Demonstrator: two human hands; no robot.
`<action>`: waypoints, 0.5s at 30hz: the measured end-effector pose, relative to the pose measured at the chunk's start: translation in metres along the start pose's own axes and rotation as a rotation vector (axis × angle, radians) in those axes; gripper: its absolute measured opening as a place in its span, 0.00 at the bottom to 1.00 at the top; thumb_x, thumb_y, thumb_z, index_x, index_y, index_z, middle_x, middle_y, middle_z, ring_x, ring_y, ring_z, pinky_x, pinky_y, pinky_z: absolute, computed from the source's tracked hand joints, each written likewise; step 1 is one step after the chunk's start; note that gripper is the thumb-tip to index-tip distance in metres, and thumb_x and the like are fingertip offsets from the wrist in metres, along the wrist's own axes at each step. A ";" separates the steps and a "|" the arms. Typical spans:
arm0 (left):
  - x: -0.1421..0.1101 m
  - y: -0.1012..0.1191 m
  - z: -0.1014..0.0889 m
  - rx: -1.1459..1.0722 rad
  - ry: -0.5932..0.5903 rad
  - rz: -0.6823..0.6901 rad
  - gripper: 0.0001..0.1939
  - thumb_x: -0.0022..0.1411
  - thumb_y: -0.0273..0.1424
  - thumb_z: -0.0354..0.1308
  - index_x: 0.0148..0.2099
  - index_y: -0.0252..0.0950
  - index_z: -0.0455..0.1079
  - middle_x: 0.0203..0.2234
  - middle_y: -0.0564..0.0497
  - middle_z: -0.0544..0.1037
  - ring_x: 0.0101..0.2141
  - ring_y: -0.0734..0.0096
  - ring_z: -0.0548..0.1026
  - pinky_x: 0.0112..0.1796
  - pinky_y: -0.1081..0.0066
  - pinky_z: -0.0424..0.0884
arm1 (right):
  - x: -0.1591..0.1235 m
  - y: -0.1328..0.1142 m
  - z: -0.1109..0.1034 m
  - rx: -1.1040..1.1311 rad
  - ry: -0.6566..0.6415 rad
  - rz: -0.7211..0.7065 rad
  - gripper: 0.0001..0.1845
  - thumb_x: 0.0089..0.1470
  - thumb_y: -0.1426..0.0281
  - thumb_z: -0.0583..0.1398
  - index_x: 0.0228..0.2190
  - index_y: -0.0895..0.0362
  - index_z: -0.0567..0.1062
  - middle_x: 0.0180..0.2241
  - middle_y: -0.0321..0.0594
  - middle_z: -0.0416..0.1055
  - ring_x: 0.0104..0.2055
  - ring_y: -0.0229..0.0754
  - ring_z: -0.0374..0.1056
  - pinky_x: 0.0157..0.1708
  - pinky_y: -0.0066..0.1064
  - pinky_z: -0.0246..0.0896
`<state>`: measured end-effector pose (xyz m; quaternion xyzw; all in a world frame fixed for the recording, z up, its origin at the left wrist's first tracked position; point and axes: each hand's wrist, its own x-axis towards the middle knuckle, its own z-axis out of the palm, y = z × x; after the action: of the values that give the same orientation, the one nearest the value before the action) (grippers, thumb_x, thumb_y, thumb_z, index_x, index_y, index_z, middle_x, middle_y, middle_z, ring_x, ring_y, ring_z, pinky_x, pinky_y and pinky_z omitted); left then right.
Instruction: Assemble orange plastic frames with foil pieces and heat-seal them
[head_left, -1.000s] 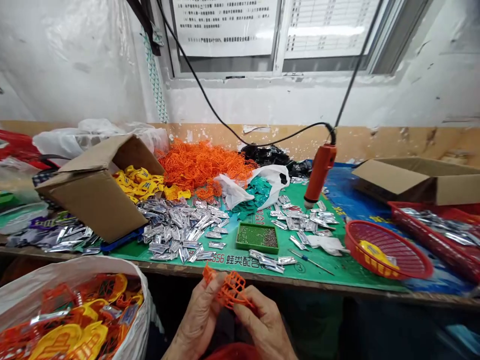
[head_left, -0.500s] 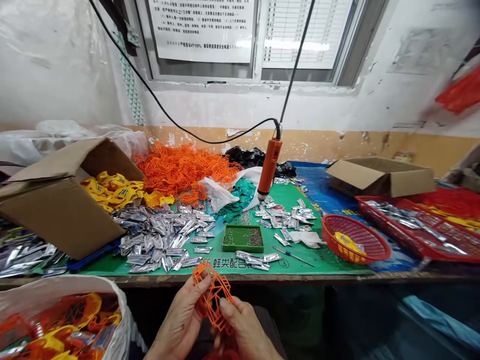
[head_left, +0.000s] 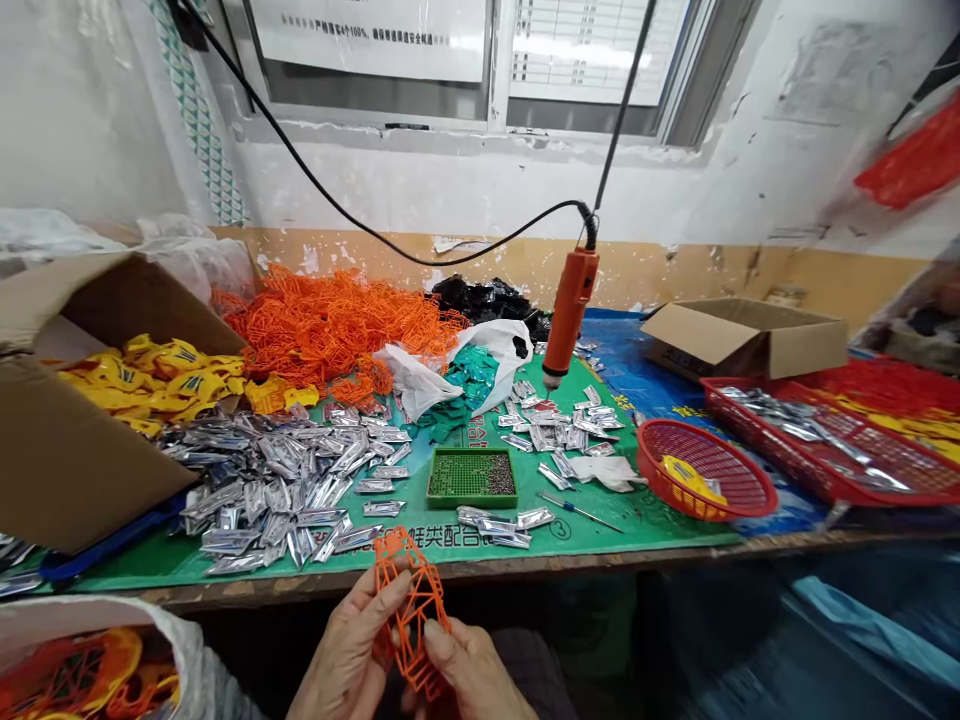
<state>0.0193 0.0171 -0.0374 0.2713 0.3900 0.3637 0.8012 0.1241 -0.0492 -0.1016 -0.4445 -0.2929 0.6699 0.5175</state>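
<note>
Both my hands grip one orange plastic lattice frame [head_left: 411, 612] in front of the table's near edge. My left hand [head_left: 351, 640] pinches its left side, thumb on top. On the lower right side, my right hand [head_left: 474, 665] holds it with the thumb pressed on the bars. Some fingers of both hands are hidden under the frame. Past the hands, a green tray [head_left: 471, 478] of small metal screws rests on the green table cover. Several silver strips [head_left: 495, 525] lie just in front of it. A thin blue-handled rod [head_left: 581, 510] lies to the right.
An orange electric screwdriver [head_left: 570, 315] hangs over the table. Orange lattice frames [head_left: 337, 325] are heaped behind silver pieces [head_left: 285, 480]. Yellow parts [head_left: 165, 380] spill from a tilted cardboard box [head_left: 67, 460]. A red basket [head_left: 705, 470] stands right; a white sack [head_left: 187, 650] stands lower left.
The view has shifted, so the screwdriver and window sit differently in the picture. My hands still hold the orange frame, which now appears slightly further left and more upright.
</note>
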 end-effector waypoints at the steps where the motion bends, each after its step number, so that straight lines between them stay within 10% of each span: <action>1: 0.001 0.000 0.001 -0.009 0.004 -0.005 0.17 0.44 0.31 0.72 0.38 0.35 0.76 0.29 0.52 0.80 0.25 0.76 0.74 0.28 0.77 0.71 | 0.000 -0.001 -0.001 -0.010 -0.014 0.001 0.40 0.44 0.38 0.55 0.39 0.62 0.72 0.18 0.36 0.68 0.15 0.30 0.60 0.16 0.21 0.53; 15: 0.000 0.002 -0.006 0.038 0.034 -0.024 0.15 0.43 0.31 0.72 0.36 0.33 0.77 0.27 0.51 0.78 0.25 0.77 0.73 0.28 0.78 0.70 | -0.017 -0.008 -0.003 -0.101 0.023 0.030 0.35 0.43 0.37 0.55 0.31 0.56 0.78 0.22 0.41 0.70 0.22 0.38 0.63 0.22 0.28 0.57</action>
<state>0.0136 0.0191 -0.0399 0.2754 0.4137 0.3512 0.7936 0.1315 -0.0635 -0.0908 -0.4821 -0.3139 0.6567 0.4876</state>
